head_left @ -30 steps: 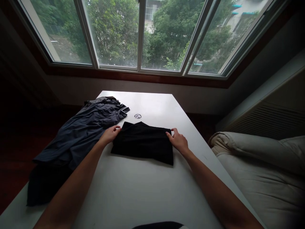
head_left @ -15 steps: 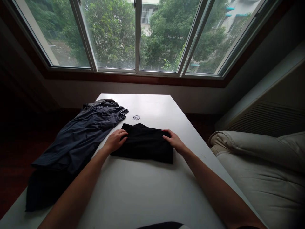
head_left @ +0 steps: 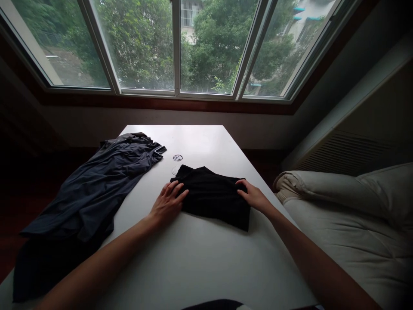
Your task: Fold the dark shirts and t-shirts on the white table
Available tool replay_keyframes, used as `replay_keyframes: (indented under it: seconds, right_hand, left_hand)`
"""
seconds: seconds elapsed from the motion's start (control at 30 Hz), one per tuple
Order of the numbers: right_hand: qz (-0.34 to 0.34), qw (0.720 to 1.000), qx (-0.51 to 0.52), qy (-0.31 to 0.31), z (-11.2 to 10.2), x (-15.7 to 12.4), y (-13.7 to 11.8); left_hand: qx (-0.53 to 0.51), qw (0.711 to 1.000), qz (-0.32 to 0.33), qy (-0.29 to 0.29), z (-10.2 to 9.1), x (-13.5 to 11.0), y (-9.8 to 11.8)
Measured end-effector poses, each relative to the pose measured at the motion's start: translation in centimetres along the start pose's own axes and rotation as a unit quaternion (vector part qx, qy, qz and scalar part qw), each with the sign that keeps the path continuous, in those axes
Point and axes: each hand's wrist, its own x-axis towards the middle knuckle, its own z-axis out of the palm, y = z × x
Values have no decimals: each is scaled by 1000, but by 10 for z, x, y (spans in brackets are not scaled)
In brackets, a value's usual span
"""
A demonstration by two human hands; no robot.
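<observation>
Touching blk cloth (head_left: 211, 193) w/ spread L hand (head_left: 168, 202) + R hand (head_left: 254, 195), can't tell if pinching; might rumple btwn hands, pushing unevenly.

mostly dim, daylight from the window (head_left: 177, 51) ahead, pale glare on the tabletop (head_left: 200, 140)

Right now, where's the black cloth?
In the head view, the black cloth is near the middle, on the table, right of the blue-grey clothes, with the left hand at its left end and the right hand at its right.
</observation>
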Motion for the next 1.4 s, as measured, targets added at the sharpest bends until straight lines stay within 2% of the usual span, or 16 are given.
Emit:
replay_keyframes:
  seconds: [0.1, 0.17, 0.23, 0.27, 0.33, 0.4, 0.43, 0.53, 0.67, 0.8, 0.93, 1.03, 1.13, 1.27, 1.33, 1.4]
  right_hand:
    - [44, 991, -34, -123, -23, -31, 0]
    - [86, 970, -30, -225, -41, -47, -6]
    - [96, 957, -40, -270, -58, -52, -17]
    - [86, 963, -54, -252, -63, -51, -23]
    - [38, 985, -89, -142, -65, -39, -35]
    - [-20, 993, -115, -21, -53, -20, -45]
    - [-44, 992, -120, 6, -43, -10, -49]
    - [-88, 986, -134, -36, -5, 18, -58]
    - [-103, 976, -185, -54, 34, 42, -69]
    - [-98, 968, -228, -30, 56, 47, -78]
    - [-115, 974, -192, -36, 68, 41, -73]
    - [-88, 978, -188, -5, 64, 40, -58]
    - [-16, 976, -213, 34, 44, 44, -31]
    - [67, 961, -253, 89, 9, 42, 0]
    - [41, 952, -272, 136, -2, 33, 3]
    - [-37, 951, -266, 155, -3, 20, -4]
  left_hand:
    - [2, 1000, 5, -29, 2, 3, -4]
    - [-13, 999, 8, -38, 1, 4, -5]
    - [-27, 999, 7, -24, -2, 5, 1]
    - [-36, 999, 12, -14, -4, 5, 6]
    - [-55, 998, 36, -7, -7, 7, 22]
    - [-68, 994, 78, -22, -8, 10, 40]
    - [-71, 992, 102, -36, -8, 11, 48]
    - [-69, 981, 170, -68, -2, 13, 66]
    - [-42, 978, 197, -53, 10, 14, 74]
    - [-22, 978, 188, -88, 9, 19, 79]
    - [-60, 977, 164, -118, 1, 23, 83]
    - [-86, 982, 138, -93, 0, 20, 81]
    - [-81, 988, 109, -74, 8, 15, 71]
    - [-81, 986, 79, -119, 18, 9, 54]
    - [-86, 984, 69, -142, 18, 6, 50]
    - [-88, 982, 66, -157, 17, 5, 49]
